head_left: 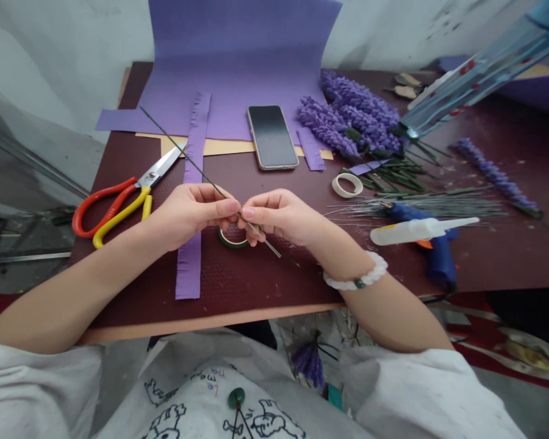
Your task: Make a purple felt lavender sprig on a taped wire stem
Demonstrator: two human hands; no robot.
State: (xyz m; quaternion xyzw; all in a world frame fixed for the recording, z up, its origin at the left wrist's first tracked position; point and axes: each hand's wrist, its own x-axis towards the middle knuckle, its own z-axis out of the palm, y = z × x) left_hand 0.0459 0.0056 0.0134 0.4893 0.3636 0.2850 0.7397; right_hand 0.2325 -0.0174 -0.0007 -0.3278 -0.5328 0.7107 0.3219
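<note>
Pinching a thin green wire (183,152) between thumb and forefinger, the left hand (190,210) and right hand (279,214) meet fingertip to fingertip over the middle of the dark red surface (256,280). Each grip is pressed together on the wire. The wire runs from the hands toward 10 o'clock, over the scissors' blades, and a short end pokes out below the right hand toward 4 o'clock.

A roll of green tape (232,241) lies flat on the surface just under the fingers, partly hidden by them. A fringed purple strip (190,268) passes beneath the left hand, running from 12 to 6 o'clock. Red-and-yellow scissors (119,204) lie at 9 o'clock of the hands, and a phone (271,136) lies face up at 12 o'clock. At 2 o'clock lies a heap of purple paper flowers (348,116), with a white tape ring (346,185) nearer the hands. At 3 o'clock a glue bottle (416,230) rests across a blue glue gun (432,244).
</note>
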